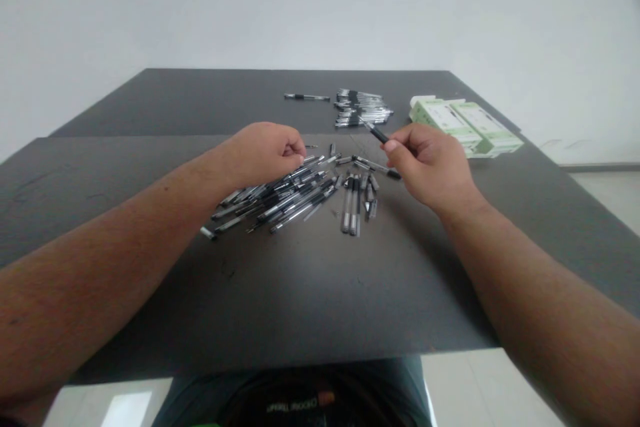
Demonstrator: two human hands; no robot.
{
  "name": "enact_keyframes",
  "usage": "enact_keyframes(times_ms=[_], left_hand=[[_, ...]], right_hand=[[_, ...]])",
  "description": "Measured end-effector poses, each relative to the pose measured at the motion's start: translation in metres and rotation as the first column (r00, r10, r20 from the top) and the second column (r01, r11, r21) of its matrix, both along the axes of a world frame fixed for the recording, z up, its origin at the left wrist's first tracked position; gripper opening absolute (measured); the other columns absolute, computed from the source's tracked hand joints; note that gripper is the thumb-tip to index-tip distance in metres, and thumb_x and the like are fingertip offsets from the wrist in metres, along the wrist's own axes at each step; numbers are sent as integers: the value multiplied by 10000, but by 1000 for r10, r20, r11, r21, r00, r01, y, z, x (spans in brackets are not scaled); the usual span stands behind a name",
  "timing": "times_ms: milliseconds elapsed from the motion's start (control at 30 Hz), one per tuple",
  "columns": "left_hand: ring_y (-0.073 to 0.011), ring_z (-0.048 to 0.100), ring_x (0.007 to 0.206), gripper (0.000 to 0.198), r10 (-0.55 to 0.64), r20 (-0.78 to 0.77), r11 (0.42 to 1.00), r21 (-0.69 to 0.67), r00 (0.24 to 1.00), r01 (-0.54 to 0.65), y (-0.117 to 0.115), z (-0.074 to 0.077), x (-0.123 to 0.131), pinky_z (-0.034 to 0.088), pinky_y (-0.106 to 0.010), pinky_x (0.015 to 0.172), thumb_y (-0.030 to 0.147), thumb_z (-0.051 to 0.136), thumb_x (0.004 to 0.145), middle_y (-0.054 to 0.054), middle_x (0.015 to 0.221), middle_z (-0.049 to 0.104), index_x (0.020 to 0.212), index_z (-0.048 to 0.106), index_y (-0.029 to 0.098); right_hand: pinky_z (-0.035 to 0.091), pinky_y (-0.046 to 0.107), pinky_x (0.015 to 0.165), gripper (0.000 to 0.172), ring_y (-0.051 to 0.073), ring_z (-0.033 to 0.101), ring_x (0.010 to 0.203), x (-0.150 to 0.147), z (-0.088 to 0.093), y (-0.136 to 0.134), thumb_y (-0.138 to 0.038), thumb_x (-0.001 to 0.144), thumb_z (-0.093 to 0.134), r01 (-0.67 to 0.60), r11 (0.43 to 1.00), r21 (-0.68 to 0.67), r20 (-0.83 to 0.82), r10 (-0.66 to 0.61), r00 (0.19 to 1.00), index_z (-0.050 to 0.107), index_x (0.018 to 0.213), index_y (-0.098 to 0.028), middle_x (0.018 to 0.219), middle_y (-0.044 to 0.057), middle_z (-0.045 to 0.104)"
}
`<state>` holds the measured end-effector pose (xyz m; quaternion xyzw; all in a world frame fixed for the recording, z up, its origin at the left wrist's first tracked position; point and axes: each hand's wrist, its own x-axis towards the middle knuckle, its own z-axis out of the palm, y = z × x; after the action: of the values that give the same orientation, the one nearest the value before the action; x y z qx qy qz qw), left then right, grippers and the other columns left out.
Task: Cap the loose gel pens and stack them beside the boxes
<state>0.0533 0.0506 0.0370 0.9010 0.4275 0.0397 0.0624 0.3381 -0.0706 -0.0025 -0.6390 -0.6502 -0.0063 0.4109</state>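
Right hand (435,165) pinches a pen (379,135) — left hand (267,153) curls over piled pens (291,199), its hold hard to see

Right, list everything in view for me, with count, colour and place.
Heap of pens: too many to count, clear and black, near the left hand
Loose pens and parts: several, clear and black, right of the heap
Pen group: uncounted, clear and black, farther back
Lone pen: one, clear and black, left of that group
Held pen: one, black grip, in the right hand
Boxes: two, green and white, back right
Tabletop: one seamed surface or two tables, dark grey, beneath everything
Wall: one, whitish, behind
Floor: pale, below
Lap: one, dark clothing, bottom
Left hand: one, bare, at the heap
Right hand: one, bare, before the boxes
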Motion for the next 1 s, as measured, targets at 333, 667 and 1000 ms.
enact_keyframes(times_ms=[333, 667, 1000], left_hand=[[-306, 801, 952, 501, 126, -31, 985, -111, 992, -129, -13, -10, -101, 572, -408, 894, 571, 544, 910, -60, 1021, 871, 1142, 854, 253], [-285, 797, 941, 402, 129, 114, 991, -51, 985, -124, -15, -32, -129, 605, -386, 877, 475, 584, 921, -53, 1044, 872, 1141, 856, 276], [-272, 783, 970, 389, 41, 96, 999, 20, 994, -43, -14, -38, -140, 599, -394, 952, 455, 555, 969, -68, 1080, 857, 1137, 851, 267]], right_hand=[[507, 382, 701, 184, 260, 695, 716, -2, -4, -4, -410, 978, 701, 4, 999, -48, 21, -3, 1000, 770, 885, -267, 773, 42, 777], [506, 381, 707, 189, 267, 714, 741, -5, -5, -9, -449, 957, 710, 27, 993, -114, 39, -22, 999, 781, 893, -286, 802, 31, 792], [537, 404, 759, 221, 284, 736, 786, -8, -5, -12, -461, 915, 716, 97, 975, -199, 52, -88, 995, 802, 914, -257, 832, 70, 815]])
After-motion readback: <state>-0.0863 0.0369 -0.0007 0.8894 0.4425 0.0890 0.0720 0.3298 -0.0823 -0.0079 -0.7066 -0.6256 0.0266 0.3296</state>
